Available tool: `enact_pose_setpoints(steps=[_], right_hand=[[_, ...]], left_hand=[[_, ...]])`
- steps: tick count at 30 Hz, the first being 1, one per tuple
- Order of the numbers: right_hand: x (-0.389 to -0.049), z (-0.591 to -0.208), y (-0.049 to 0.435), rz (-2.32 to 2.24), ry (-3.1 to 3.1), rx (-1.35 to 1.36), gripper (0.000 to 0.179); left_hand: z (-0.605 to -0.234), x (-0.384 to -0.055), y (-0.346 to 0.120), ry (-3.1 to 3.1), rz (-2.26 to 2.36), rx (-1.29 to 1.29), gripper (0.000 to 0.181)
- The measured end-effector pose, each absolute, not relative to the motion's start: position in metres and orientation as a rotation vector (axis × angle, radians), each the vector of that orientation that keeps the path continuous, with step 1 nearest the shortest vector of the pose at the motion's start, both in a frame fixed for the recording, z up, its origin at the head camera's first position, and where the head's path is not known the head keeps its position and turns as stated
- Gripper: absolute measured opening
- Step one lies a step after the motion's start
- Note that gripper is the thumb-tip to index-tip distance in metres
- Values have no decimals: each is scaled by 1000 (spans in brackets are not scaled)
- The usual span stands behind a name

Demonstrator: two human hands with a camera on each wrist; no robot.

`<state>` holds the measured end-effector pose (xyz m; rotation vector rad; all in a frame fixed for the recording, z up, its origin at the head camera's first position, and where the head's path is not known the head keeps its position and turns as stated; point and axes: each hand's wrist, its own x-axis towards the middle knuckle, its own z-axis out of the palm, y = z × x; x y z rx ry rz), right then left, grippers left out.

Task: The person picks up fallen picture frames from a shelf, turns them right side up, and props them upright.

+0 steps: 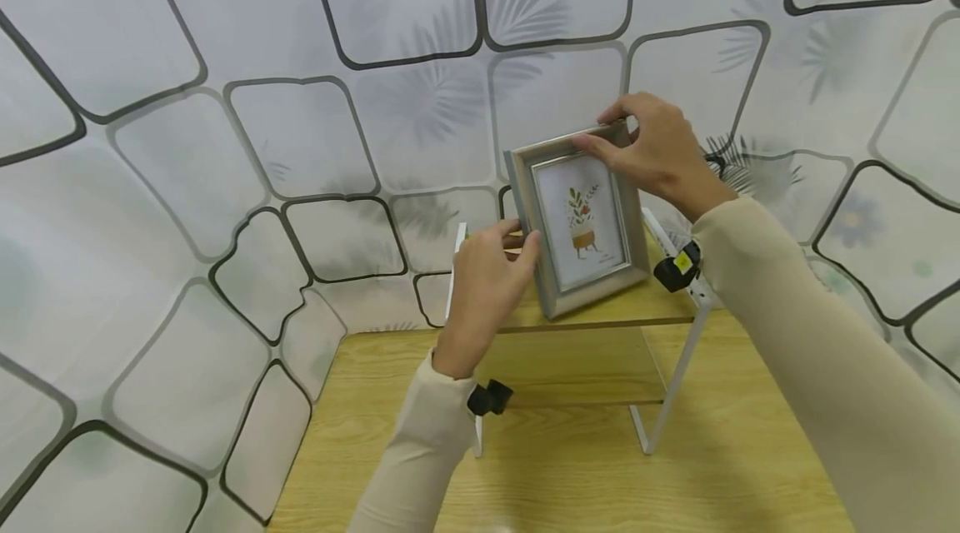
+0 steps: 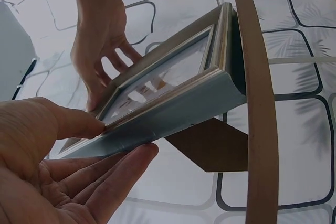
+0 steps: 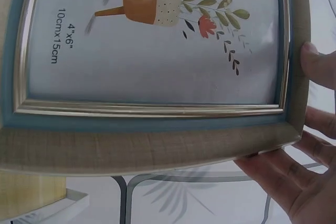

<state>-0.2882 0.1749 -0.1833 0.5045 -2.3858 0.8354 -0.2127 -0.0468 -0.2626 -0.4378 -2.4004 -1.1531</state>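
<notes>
A picture frame [image 1: 637, 241] with a wood-toned border holds a print [image 1: 581, 221] of a potted plant. It leans tilted over the small shelf [image 1: 525, 318], its bottom edge right at the board. My left hand [image 1: 487, 283] pinches its left side, thumb on the front and fingers behind, as the left wrist view shows. At the top right corner, my right hand [image 1: 656, 146] grips the border with thumb in front and fingers at the back. A brown support leg [image 2: 215, 145] sticks out behind the frame.
The shelf has white metal legs [image 1: 678, 375] and a lower board [image 1: 570, 366], and stands on a wooden table [image 1: 375, 425]. Patterned cloth [image 1: 300, 141] hangs close behind and to the sides. Each wrist carries a small black camera [image 1: 678, 266].
</notes>
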Motion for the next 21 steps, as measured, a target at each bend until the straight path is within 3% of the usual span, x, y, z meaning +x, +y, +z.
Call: enact_pose_setpoints(steps=[21], right_hand=[[-266, -195, 167, 727, -2180, 269, 54]], left_hand=[[-263, -221, -51, -2369, -1120, -442, 28]])
